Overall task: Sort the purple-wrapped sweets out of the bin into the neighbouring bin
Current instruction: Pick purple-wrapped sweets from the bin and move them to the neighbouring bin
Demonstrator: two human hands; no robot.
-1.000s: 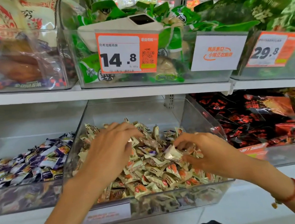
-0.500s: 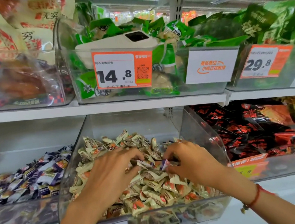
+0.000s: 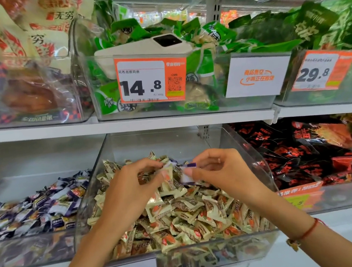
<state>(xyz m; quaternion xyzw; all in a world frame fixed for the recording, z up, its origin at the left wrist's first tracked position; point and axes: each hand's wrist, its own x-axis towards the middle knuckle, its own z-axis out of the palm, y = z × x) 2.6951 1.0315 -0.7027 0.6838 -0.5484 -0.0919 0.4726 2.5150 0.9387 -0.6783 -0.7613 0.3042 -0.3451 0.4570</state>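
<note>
A clear bin [image 3: 260, 167] in the middle of the lower shelf holds a heap of cream-and-orange wrapped sweets [image 3: 186, 215]. My right hand [image 3: 221, 172] hovers over the heap and pinches a purple-wrapped sweet [image 3: 187, 172] between thumb and fingers. Beside it, my left hand [image 3: 131, 189] pinches another sweet [image 3: 170, 164] with a white and purple wrapper, lifted just above the heap. The neighbouring bin [image 3: 30, 253] on the left holds a pile of purple-wrapped sweets [image 3: 40, 205].
A bin of red-and-black packets [image 3: 317, 152] stands to the right. The shelf above [image 3: 125, 123] carries bins of green packets [image 3: 204, 42] with price cards 14.8 [image 3: 151, 81] and 29.8 [image 3: 321, 70]. A white device [image 3: 145, 49] lies on the green packets.
Both hands have risen out of the heap, each now pinching a sweet. The camera has tilted, so the shelves sit lower in view.
</note>
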